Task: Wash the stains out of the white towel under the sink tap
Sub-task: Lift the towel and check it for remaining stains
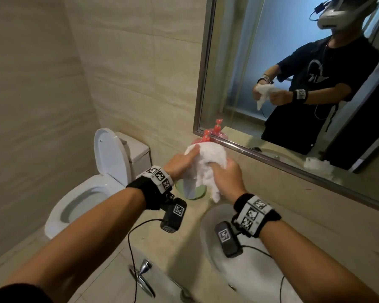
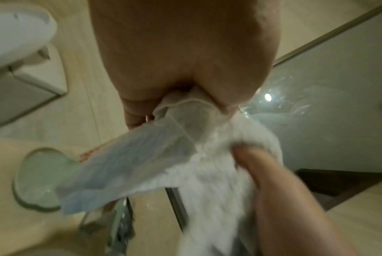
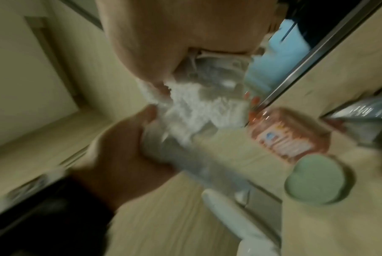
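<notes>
I hold the white towel point(image 1: 210, 156) bunched up in the air, above the counter and just beyond the sink basin point(image 1: 212, 221). My left hand point(image 1: 187, 158) grips its upper left part, and a flat hem hangs down from it point(image 2: 124, 164). My right hand point(image 1: 219, 171) is curled round the lower right bunch, with a tail of towel hanging below the fist. In the left wrist view the right hand point(image 2: 273, 181) digs into the towel point(image 2: 218, 181). The right wrist view is blurred: towel point(image 3: 196, 110), left hand point(image 3: 124, 147). No stain or running water shows.
A green dish point(image 1: 193, 191) lies on the counter under the towel, and a pink pump bottle point(image 1: 206, 136) stands behind it by the mirror point(image 1: 293, 62). A toilet point(image 1: 92, 182) with its lid up is at the left. A chrome lever point(image 1: 142, 272) sits near the counter's front.
</notes>
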Demonstrator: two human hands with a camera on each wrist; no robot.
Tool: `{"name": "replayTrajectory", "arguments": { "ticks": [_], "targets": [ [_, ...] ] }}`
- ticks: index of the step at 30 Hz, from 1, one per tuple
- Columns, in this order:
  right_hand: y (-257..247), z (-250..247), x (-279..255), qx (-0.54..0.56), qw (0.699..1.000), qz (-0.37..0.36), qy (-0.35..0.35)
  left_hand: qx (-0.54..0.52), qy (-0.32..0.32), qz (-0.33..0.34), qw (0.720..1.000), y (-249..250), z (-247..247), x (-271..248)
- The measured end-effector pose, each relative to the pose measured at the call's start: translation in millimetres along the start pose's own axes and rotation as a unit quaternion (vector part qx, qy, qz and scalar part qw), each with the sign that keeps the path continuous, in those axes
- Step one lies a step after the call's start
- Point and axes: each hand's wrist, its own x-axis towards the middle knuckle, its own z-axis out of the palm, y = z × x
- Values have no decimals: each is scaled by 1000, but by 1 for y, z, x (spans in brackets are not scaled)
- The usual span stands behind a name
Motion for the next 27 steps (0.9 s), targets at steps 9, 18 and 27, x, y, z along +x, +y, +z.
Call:
{"name": "replayTrajectory", "arguments": {
  "ticks": [9, 18, 27],
  "targets": [
    [-1, 37, 4, -22, 999, 38, 10, -90, -71, -9, 993, -14, 6, 21],
    [52, 14, 5, -24, 996, 86, -14, -43, -76, -31, 996, -43, 44, 37],
    [157, -97, 36, -322, 851, 57, -411, 417, -194, -19, 888, -123, 77, 70]
  ]
}}
